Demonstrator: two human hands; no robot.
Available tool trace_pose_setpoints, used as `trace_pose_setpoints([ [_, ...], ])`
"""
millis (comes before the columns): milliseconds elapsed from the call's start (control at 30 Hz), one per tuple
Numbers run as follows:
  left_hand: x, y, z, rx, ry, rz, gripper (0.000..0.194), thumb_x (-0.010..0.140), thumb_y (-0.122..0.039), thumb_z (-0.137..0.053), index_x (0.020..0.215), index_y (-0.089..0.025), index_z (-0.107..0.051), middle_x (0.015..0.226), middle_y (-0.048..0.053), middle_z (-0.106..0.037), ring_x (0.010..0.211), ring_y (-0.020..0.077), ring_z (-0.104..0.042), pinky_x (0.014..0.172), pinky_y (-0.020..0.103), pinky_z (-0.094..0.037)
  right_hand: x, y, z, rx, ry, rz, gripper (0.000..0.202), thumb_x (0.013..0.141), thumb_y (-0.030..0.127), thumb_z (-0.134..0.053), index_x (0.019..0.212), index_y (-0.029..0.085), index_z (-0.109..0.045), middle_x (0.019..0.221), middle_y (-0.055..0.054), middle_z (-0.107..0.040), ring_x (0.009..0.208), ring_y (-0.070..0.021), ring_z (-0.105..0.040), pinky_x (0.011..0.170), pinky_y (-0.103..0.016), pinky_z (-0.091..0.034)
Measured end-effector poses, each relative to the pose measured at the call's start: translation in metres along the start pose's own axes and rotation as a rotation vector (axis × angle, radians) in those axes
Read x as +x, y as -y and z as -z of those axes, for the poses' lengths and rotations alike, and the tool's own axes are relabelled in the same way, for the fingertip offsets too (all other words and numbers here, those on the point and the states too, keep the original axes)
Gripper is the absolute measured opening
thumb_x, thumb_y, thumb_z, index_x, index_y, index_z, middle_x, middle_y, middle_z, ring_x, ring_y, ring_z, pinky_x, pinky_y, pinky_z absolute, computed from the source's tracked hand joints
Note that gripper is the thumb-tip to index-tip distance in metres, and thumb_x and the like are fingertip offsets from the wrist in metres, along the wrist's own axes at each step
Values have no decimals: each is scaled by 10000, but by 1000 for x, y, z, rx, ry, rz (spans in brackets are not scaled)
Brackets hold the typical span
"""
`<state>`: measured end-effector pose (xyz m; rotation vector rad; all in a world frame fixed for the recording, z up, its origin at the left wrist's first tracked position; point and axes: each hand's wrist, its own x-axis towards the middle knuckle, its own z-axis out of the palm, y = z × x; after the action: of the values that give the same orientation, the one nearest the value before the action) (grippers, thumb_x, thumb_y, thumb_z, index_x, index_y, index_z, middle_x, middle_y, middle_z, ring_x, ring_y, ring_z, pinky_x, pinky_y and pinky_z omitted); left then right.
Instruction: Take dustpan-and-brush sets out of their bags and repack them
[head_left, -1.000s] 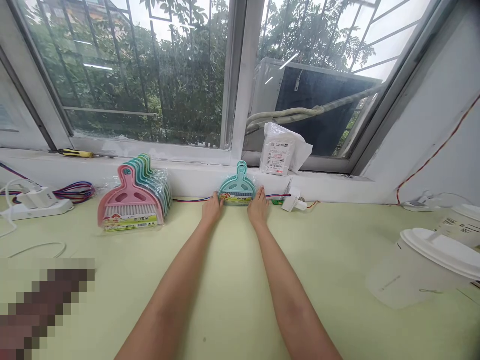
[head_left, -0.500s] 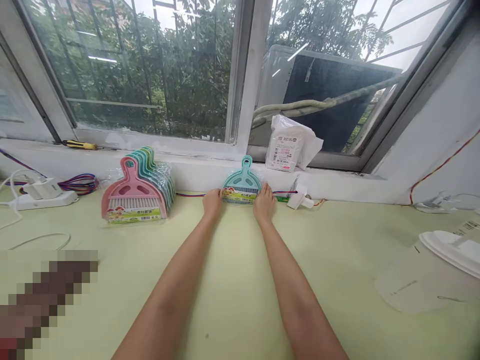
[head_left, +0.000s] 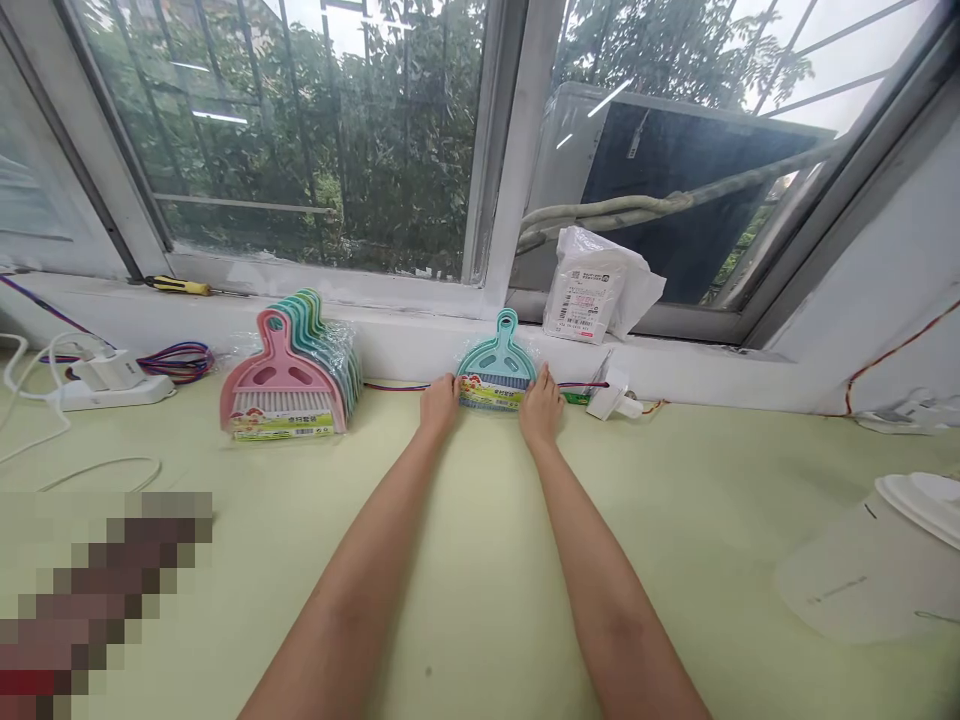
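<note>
A teal dustpan-and-brush set (head_left: 498,366) in clear wrap stands upright against the white ledge below the window. My left hand (head_left: 439,402) is closed on its left edge, fingers curled. At its right edge, my right hand (head_left: 541,404) grips it too, with the fingertips pointing up. To the left stands a row of similar wrapped sets (head_left: 282,385), the front one pink and the ones behind it green and teal.
A power strip (head_left: 112,393) with cables lies at the left, a screwdriver (head_left: 178,286) on the sill. A wrapped white box (head_left: 581,298) sits on the sill, a white device (head_left: 616,398) below it. A lidded white container (head_left: 862,570) stands right.
The whole view has shifted slightly, so things appear farther right. Both hands remain at the sides of the teal set, which stays against the ledge.
</note>
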<state>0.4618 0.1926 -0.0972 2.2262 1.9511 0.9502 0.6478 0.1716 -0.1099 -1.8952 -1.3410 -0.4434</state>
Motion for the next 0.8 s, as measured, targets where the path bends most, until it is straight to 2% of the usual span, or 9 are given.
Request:
trace_pose_setpoints([
  [133,-7,-1,1,-21,-40,15,410,988,-448,-233,1051,-202,-555,1057,98,-627,942,226,-616,745,306,-408,-4,0,7,-2,-84,-9,581,938,252,-256,1493,97,-182,1442,-209,-380,1244,-287,-438,931,-422,-419],
  [267,-26,-2,13,-74,-38,68,373,985,-439,-271,1171,-203,-491,1159,107,-562,989,211,-598,768,303,-424,-15,1,25,31,-156,32,607,921,299,-279,1481,84,-187,1471,-236,-290,1305,-308,-356,961,-456,-389],
  [367,-46,0,25,-98,-21,103,339,988,-383,-288,1197,-190,-472,1185,122,-531,1033,206,-576,804,302,-426,-28,5,40,38,-142,109,566,921,292,-295,1452,100,-254,1427,-238,-333,1268,-312,-383,965,-474,-365],
  [467,-71,4,38,-114,-11,122,287,970,-285,-337,1201,-180,-471,1196,128,-515,1044,207,-563,843,308,-419,-48,11,57,22,-74,204,470,924,245,-304,1369,113,-381,1291,-219,-463,1185,-294,-442,939,-445,-361],
  [533,-90,7,47,-123,-3,113,271,949,-227,-358,1184,-180,-485,1185,119,-519,1037,206,-561,847,309,-417,-66,16,70,10,16,296,394,922,207,-315,1275,129,-472,1176,-185,-535,1105,-271,-486,901,-404,-362],
  [633,-121,9,60,-127,19,89,270,915,-165,-370,1145,-180,-512,1152,108,-534,1021,206,-560,822,308,-423,-96,22,90,1,147,417,321,911,164,-343,1158,166,-548,1070,-130,-577,999,-234,-530,844,-355,-350],
  [800,-171,9,85,-133,42,31,324,871,-80,-379,1142,-188,-518,1142,102,-563,1033,194,-543,815,304,-425,-139,23,121,-23,299,420,294,876,139,-414,1105,186,-591,1068,-105,-583,967,-217,-550,788,-327,-347],
])
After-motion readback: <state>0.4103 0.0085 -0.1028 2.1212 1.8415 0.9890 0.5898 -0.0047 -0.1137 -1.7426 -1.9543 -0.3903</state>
